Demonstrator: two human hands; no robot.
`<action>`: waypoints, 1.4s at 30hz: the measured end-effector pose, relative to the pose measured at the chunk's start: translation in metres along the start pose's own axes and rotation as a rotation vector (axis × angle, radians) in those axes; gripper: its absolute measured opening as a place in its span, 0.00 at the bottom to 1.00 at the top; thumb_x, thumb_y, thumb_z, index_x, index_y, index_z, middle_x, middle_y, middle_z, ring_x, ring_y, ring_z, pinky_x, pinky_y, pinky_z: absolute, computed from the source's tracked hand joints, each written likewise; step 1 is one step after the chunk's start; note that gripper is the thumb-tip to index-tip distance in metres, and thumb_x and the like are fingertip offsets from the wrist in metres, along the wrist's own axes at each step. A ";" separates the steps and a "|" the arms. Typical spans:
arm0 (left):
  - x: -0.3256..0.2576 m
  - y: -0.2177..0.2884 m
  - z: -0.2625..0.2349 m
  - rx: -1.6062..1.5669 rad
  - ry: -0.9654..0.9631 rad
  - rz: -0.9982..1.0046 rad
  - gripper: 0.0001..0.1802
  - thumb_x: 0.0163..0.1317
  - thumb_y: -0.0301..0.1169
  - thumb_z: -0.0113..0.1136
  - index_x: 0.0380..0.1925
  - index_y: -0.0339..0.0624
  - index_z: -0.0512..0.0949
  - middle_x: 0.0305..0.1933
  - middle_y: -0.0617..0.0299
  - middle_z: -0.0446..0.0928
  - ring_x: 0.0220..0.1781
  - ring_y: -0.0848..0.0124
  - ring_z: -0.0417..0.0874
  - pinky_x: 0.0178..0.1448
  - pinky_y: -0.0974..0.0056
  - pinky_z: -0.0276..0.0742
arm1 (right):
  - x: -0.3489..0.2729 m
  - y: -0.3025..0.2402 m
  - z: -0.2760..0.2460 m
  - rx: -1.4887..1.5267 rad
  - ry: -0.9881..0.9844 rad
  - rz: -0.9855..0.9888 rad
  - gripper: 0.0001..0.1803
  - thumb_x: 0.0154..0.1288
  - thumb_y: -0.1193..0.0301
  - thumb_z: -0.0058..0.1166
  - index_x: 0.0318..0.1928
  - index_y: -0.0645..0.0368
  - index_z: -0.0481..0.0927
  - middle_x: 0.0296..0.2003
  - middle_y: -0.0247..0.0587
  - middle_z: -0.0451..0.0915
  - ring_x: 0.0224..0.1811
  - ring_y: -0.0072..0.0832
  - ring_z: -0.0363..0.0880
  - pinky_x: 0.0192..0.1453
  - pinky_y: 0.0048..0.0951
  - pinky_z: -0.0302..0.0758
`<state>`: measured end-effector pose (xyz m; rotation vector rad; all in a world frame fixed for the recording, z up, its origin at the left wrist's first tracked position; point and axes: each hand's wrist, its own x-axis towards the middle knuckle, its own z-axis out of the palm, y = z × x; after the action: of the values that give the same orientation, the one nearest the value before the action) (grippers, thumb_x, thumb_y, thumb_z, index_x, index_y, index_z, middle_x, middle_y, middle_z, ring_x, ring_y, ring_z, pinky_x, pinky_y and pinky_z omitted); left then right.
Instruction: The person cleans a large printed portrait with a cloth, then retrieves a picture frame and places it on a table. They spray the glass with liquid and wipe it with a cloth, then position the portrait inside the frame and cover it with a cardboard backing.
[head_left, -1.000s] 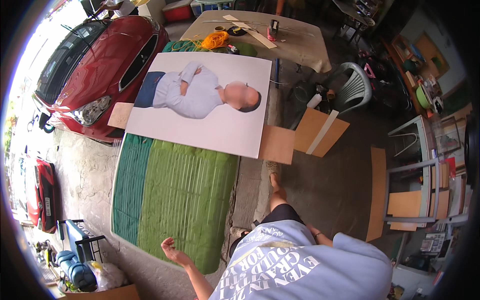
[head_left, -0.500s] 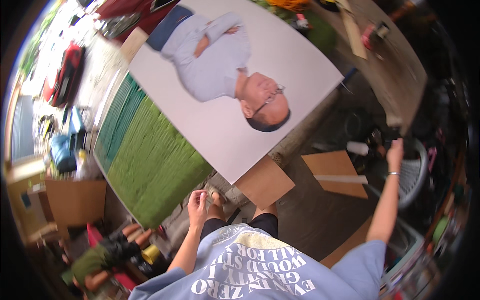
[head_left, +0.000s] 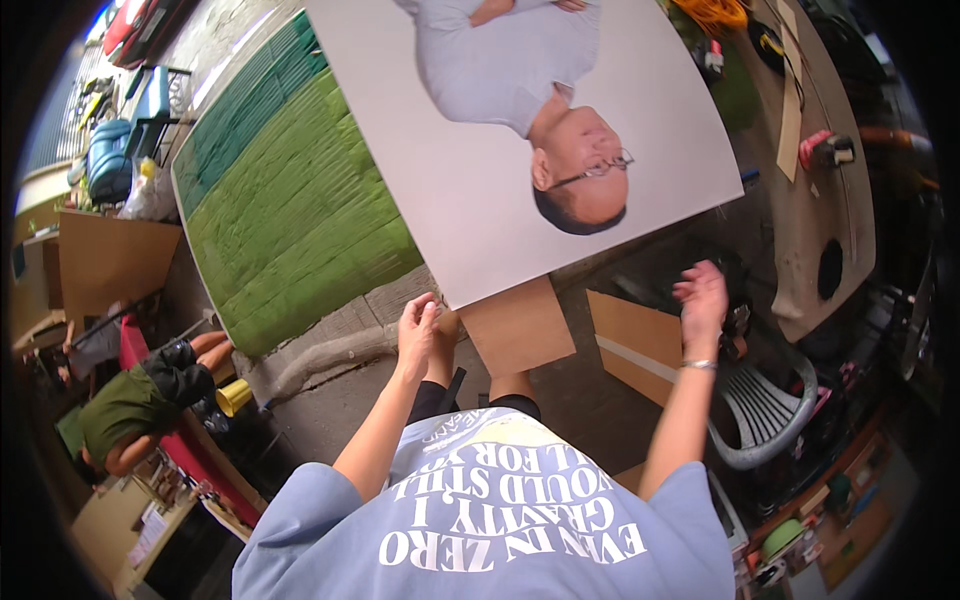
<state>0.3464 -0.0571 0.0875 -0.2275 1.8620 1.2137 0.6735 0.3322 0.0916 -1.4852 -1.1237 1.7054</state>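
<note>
A large white printed board (head_left: 440, 200) lies in front of me, with an upside-down picture of a person in a light shirt and glasses. My left hand (head_left: 418, 325) is beside its near corner, fingers curled and thumb pressed in; whatever they may hold is too small to make out. Out to the right, my right hand (head_left: 704, 298) is raised with its fingers apart and nothing in it. It hovers near a brown cardboard piece (head_left: 632, 345) with a pale strip. Another brown board piece (head_left: 520, 325) sticks out from under the printed board's near edge.
A green ridged panel (head_left: 310, 210) lies to the left. At right are a grey plastic chair (head_left: 765, 410) and a long brown board (head_left: 815, 230) bearing a red-and-black tool (head_left: 828, 150). A person in a green shirt (head_left: 130, 405) bends at far left near a yellow bucket (head_left: 234, 397).
My right hand has come inward from the chair at the far right, toward the board. My left hand is now closer to the board's near corner. The view has shifted.
</note>
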 end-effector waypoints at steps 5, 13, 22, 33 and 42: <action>0.000 0.003 -0.010 0.118 -0.025 0.145 0.19 0.78 0.39 0.56 0.60 0.40 0.76 0.56 0.60 0.83 0.56 0.71 0.83 0.56 0.67 0.76 | -0.061 0.072 0.129 0.375 -0.155 0.324 0.37 0.81 0.42 0.41 0.65 0.65 0.71 0.55 0.46 0.78 0.59 0.38 0.77 0.65 0.41 0.71; -0.021 0.047 -0.081 0.424 -0.071 0.634 0.11 0.69 0.27 0.61 0.49 0.36 0.81 0.46 0.50 0.83 0.49 0.54 0.86 0.56 0.58 0.80 | -0.068 0.039 0.164 0.427 -0.036 0.324 0.34 0.75 0.36 0.45 0.49 0.58 0.77 0.43 0.41 0.80 0.48 0.34 0.78 0.59 0.39 0.69; 0.051 0.158 -0.158 0.530 0.324 1.318 0.29 0.58 0.29 0.74 0.60 0.46 0.75 0.64 0.51 0.75 0.66 0.51 0.76 0.68 0.50 0.72 | -0.141 -0.083 0.198 0.409 -0.102 0.019 0.33 0.74 0.34 0.46 0.38 0.54 0.77 0.30 0.38 0.80 0.34 0.32 0.79 0.44 0.36 0.77; 0.094 0.211 -0.161 0.498 0.334 1.655 0.37 0.53 0.37 0.78 0.63 0.48 0.72 0.70 0.55 0.70 0.70 0.54 0.72 0.71 0.49 0.68 | -0.201 -0.150 0.238 0.409 -0.130 -0.164 0.36 0.74 0.32 0.41 0.31 0.53 0.77 0.23 0.34 0.76 0.27 0.30 0.75 0.38 0.33 0.74; 0.097 0.412 -0.132 0.214 0.585 1.751 0.15 0.53 0.26 0.71 0.42 0.46 0.82 0.47 0.59 0.84 0.57 0.58 0.82 0.66 0.53 0.67 | -0.157 -0.383 0.342 0.597 -0.467 -0.507 0.32 0.81 0.43 0.39 0.56 0.61 0.78 0.55 0.44 0.83 0.56 0.36 0.83 0.65 0.43 0.77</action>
<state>-0.0196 0.0725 0.3015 1.6629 2.6154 2.0623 0.3355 0.3007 0.5077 -0.4038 -0.9717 1.8221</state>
